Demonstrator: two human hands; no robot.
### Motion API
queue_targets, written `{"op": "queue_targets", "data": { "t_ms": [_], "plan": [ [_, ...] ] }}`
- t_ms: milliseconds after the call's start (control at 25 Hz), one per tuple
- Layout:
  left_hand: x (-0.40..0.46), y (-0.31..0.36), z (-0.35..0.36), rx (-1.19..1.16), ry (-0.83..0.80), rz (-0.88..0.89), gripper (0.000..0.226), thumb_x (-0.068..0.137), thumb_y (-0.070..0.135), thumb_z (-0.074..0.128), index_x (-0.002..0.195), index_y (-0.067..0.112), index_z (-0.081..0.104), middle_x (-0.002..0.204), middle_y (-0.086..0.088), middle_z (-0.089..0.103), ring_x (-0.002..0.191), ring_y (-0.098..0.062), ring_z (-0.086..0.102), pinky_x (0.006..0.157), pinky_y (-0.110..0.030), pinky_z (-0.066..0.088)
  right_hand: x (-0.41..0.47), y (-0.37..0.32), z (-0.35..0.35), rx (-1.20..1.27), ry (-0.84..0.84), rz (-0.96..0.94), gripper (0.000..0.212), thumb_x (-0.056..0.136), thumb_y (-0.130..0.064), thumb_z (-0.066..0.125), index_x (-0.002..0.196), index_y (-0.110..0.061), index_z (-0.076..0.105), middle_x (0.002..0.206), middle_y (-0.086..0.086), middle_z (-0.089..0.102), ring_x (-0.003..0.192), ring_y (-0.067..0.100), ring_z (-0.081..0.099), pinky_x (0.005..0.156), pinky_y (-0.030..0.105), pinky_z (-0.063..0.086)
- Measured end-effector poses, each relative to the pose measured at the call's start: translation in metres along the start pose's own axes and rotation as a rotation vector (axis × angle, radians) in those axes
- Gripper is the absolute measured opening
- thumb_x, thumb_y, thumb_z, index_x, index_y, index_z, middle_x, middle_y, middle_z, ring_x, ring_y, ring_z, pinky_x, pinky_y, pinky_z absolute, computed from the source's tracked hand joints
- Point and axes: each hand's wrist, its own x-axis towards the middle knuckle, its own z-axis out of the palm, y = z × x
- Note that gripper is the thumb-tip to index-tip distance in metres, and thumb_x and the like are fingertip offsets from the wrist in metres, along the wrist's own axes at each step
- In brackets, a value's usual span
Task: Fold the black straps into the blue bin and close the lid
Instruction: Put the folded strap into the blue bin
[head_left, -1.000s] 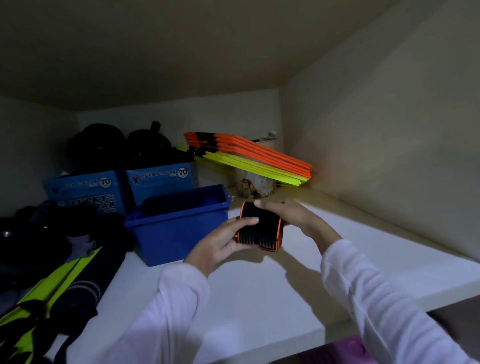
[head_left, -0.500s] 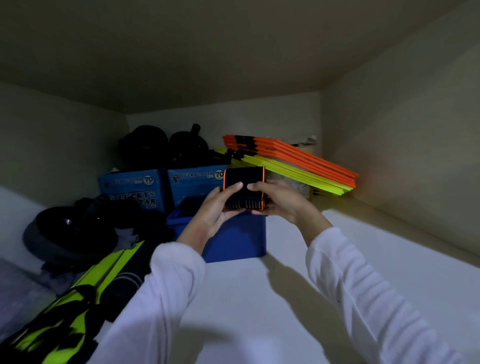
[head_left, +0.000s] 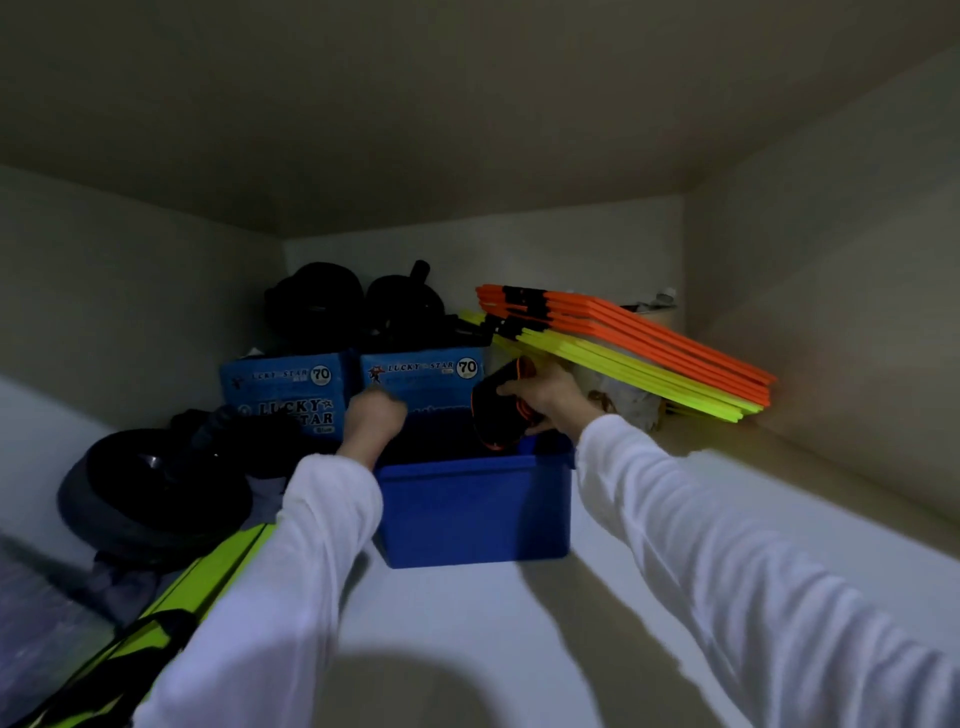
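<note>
At the far left of the white shelf (head_left: 467, 623) lies a yellow-green and black fabric bag (head_left: 171, 597), and behind it a round black dish-shaped object (head_left: 156, 488) rests on dark cloth. Further back stand two blue cardboard boxes: the left blue box (head_left: 285, 395) reads "LUCKY STAR" in large letters with a circled "70" at its top corner, and the right blue box (head_left: 421, 376) carries the same "LUCKY STAR" line and circled "70". The small print under these is too blurred to read. Black rounded gear (head_left: 358, 306) sits on top of both boxes.

The left hand (head_left: 374, 415), in a white sleeve, hovers over the left rim of the open blue plastic bin (head_left: 475, 509) with its fingers clenched into a loose fist around nothing visible. The bin stands just in front of the boxes, its near wall square to the shelf's front, with bare shelf before it and to its right.

The right hand (head_left: 545, 397) grasps the folded black strap with orange edging (head_left: 501, 410), fingers wrapped over its top, holding it above the bin's back right corner with its lower end dipping below the rim.

To the right, a slanted stack of orange and yellow flat bars (head_left: 649, 353) leans toward the side wall, overhanging a pale mottled object beneath it.
</note>
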Motion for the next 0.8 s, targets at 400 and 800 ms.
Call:
{"op": "queue_targets", "data": {
  "t_ms": [400,800],
  "plan": [
    [0.023,-0.027,0.012,0.37,-0.08,-0.078,0.031,0.095,0.007,0.044,0.122,-0.007,0.053,0.129,-0.023,0.055,0.118,-0.034,0.055,0.091,-0.034,0.046,0.017,0.025,0.031,-0.919,-0.284,0.046,0.034,0.097,-0.011,0.042,0.126,0.0,0.055,0.135,0.015,0.054,0.121,0.028,0.053,0.099,0.032,0.042],
    [0.026,-0.028,0.018,0.398,-0.058,-0.114,0.032,0.094,0.004,0.044,0.123,-0.007,0.052,0.131,-0.024,0.053,0.12,-0.035,0.053,0.093,-0.036,0.047,0.017,0.017,0.025,-0.999,-0.49,0.095,0.039,0.098,-0.011,0.041,0.134,0.001,0.048,0.145,0.014,0.043,0.133,0.027,0.042,0.106,0.033,0.036]
  ]
}}
